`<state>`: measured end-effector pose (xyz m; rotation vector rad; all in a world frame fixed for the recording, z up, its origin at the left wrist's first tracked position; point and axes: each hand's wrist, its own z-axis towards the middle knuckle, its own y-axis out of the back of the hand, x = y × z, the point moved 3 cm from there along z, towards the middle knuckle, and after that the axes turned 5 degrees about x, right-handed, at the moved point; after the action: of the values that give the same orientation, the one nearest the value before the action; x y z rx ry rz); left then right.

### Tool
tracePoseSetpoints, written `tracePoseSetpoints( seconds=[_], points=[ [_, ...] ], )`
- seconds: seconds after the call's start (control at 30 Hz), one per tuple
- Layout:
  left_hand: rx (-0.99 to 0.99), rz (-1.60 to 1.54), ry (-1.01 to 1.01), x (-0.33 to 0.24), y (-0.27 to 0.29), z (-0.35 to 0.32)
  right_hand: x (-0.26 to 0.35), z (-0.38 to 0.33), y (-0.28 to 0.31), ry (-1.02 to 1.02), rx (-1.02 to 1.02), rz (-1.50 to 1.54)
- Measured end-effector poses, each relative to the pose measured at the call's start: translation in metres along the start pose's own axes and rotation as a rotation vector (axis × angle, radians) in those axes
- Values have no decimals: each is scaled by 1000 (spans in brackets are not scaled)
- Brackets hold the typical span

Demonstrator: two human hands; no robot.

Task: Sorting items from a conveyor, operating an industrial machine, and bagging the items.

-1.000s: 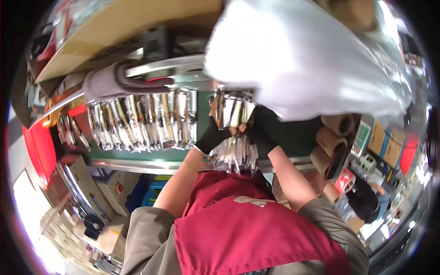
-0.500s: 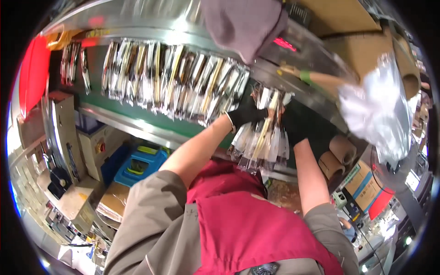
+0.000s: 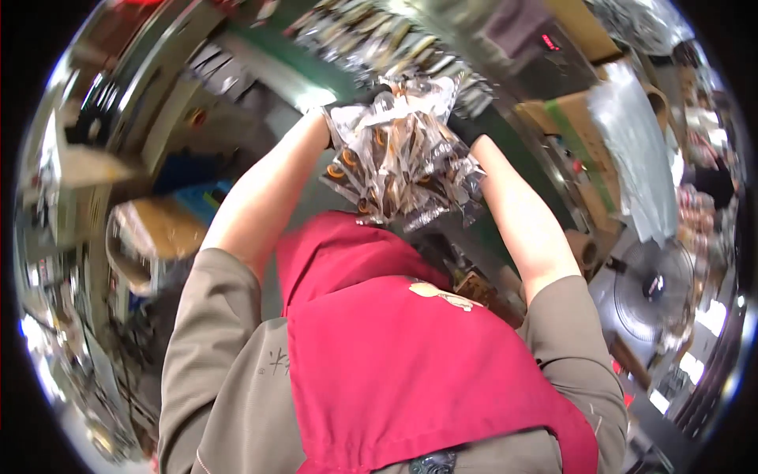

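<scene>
A thick bundle of clear plastic packets [image 3: 403, 154] with slim brown and dark pieces inside is held up in front of my chest. My left hand [image 3: 365, 95], in a black glove, grips its upper left side, the fingers partly covered by shiny film. At the upper right side is my gloved right hand [image 3: 466, 130], mostly hidden behind the packets, so its fingers do not show. More packets [image 3: 379, 35] lie in a slanting row on the green belt [image 3: 316, 67] beyond the bundle.
At right stand an open cardboard box [image 3: 580, 142], a hanging sheet of clear plastic [image 3: 636, 150] and a round fan [image 3: 654, 284]. A purple cloth [image 3: 517, 28] lies at the far side. At left are a wrapped brown package [image 3: 162, 227] and a blue container [image 3: 207, 199].
The bundle has come up off the belt and toward my chest, with both arms raised around it. The view has turned, and the packet row now sits higher in it.
</scene>
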<state>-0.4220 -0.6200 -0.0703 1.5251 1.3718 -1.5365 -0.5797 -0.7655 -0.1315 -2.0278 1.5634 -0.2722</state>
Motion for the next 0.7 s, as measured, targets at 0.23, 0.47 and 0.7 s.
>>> tracePoseSetpoints(
  seconds=[0.23,0.47,0.7],
  points=[
    [-441,-844,81,9,-6,-237,-199,24,-197,956,172,-1419],
    [-466,-285,-316,0,-112,-381,-356,73,-236,785,578,-1062],
    [-855,-817,-269,41,-77,-469,-372,177,-308,479,463,-1164]
  ],
)
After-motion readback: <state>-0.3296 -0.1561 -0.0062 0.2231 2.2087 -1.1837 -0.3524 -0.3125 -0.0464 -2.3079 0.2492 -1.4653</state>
